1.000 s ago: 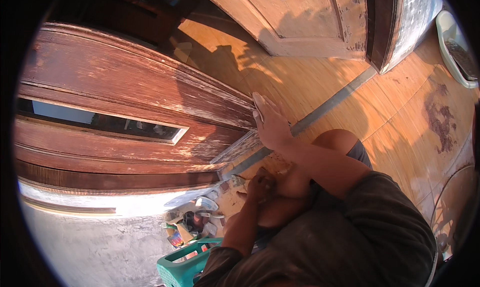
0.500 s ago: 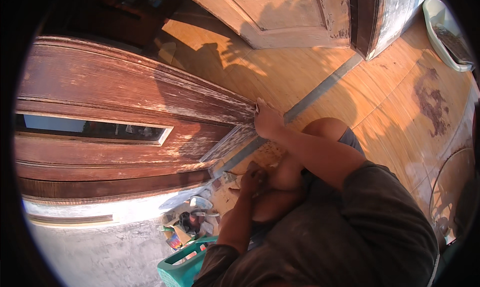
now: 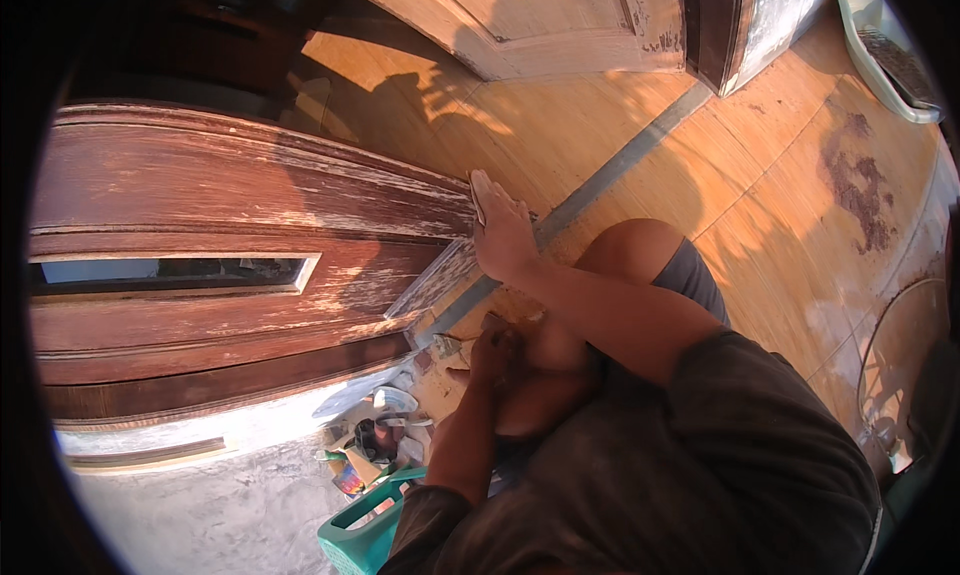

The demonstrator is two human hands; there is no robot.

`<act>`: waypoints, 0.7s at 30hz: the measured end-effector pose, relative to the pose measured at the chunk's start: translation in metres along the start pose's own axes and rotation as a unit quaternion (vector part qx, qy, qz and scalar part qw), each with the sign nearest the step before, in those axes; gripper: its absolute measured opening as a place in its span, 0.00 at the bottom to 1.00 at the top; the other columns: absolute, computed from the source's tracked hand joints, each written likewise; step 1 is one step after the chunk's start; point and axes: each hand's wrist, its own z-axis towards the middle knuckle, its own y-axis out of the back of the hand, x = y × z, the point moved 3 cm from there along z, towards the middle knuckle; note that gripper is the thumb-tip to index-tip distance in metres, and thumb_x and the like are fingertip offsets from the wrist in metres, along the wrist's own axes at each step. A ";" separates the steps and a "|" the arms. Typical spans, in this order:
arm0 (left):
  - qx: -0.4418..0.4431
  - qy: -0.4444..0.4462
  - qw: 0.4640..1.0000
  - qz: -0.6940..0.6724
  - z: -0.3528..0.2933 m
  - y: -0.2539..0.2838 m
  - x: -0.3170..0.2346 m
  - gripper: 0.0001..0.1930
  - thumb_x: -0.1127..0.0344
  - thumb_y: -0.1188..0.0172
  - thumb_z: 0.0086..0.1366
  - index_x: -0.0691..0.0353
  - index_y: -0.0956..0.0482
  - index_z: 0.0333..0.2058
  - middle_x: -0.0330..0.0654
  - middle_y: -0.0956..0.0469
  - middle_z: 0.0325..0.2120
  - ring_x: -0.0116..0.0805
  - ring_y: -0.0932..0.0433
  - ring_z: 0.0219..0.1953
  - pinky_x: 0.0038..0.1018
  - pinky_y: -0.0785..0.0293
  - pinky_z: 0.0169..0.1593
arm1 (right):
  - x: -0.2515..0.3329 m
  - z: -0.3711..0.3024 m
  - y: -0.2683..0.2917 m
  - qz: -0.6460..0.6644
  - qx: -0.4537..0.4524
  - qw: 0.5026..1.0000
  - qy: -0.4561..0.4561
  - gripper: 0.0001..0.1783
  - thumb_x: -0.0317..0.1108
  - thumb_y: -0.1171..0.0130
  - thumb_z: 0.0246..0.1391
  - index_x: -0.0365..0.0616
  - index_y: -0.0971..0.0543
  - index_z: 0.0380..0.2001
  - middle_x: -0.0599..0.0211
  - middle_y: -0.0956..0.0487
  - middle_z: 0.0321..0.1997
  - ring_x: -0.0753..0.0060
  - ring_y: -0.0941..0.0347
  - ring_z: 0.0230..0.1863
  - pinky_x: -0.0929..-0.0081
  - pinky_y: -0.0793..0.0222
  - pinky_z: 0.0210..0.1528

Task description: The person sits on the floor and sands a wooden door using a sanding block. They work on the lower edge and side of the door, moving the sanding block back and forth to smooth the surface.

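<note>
A dark red-brown wooden door [image 3: 200, 185] with worn, scraped paint and a narrow glass slot stands open on the left. At its near end edge is my right hand [image 3: 505, 237], fingers pressed along the corner. Between these fingers and the wood shows the edge of a thin sheet [image 3: 478, 201] that looks like sandpaper; most of it is hidden. My left hand [image 3: 494, 353] is lower down, in shadow beside my bent leg [image 3: 555, 350]. Its fingers are curled, and what they hold, if anything, cannot be made out.
A second, paler door leaf [image 3: 560, 25] stands at the top. A pale basin [image 3: 860, 50] sits far right, near reddish dust [image 3: 860, 185] on the tiled floor. Scraps [image 3: 375, 445] and a green plastic basket [image 3: 350, 540] lie lower left by the wall.
My right hand has moved a little left and up along the door's end edge, its fingers now straighter. The whole view has shifted slightly. My left hand stays beside the leg.
</note>
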 end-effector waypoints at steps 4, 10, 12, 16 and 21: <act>0.017 0.114 0.993 -0.037 -0.005 0.007 -0.011 0.17 0.57 0.40 0.69 0.61 0.17 0.50 0.55 0.15 0.44 0.53 0.16 0.48 0.42 0.23 0.52 | -0.050 0.016 -0.026 0.053 0.186 0.930 -0.314 0.23 0.29 0.49 0.62 0.43 0.31 0.61 0.49 0.29 0.68 0.47 0.38 0.74 0.36 0.51 0.73; 0.003 0.088 0.996 -0.010 -0.006 0.013 -0.010 0.18 0.56 0.41 0.69 0.61 0.18 0.51 0.56 0.16 0.46 0.53 0.18 0.51 0.43 0.25 0.56 | -0.042 0.016 -0.028 -0.011 0.133 0.985 -0.110 0.36 0.30 0.51 0.64 0.50 0.44 0.74 0.53 0.28 0.69 0.44 0.32 0.68 0.38 0.48 0.72; 0.016 0.100 0.995 -0.004 -0.004 0.010 -0.006 0.18 0.56 0.42 0.69 0.62 0.18 0.51 0.56 0.17 0.46 0.54 0.18 0.52 0.43 0.25 0.56 | -0.040 0.012 -0.019 -0.017 0.152 0.971 -0.182 0.38 0.31 0.52 0.65 0.51 0.46 0.77 0.53 0.28 0.70 0.44 0.32 0.69 0.36 0.50 0.73; 0.001 0.148 0.989 -0.029 -0.004 0.010 -0.007 0.17 0.58 0.44 0.69 0.64 0.18 0.49 0.56 0.17 0.44 0.56 0.19 0.50 0.43 0.25 0.53 | -0.041 0.014 -0.015 -0.122 0.293 0.918 -0.237 0.33 0.31 0.54 0.65 0.51 0.38 0.74 0.54 0.29 0.70 0.47 0.35 0.71 0.43 0.52 0.76; 0.019 0.093 0.994 -0.047 -0.006 0.008 -0.010 0.20 0.55 0.40 0.68 0.63 0.19 0.52 0.56 0.16 0.46 0.54 0.18 0.51 0.41 0.24 0.55 | -0.058 0.014 -0.038 -0.040 0.084 0.989 -0.114 0.27 0.30 0.49 0.63 0.46 0.30 0.66 0.47 0.24 0.61 0.43 0.26 0.60 0.51 0.36 0.65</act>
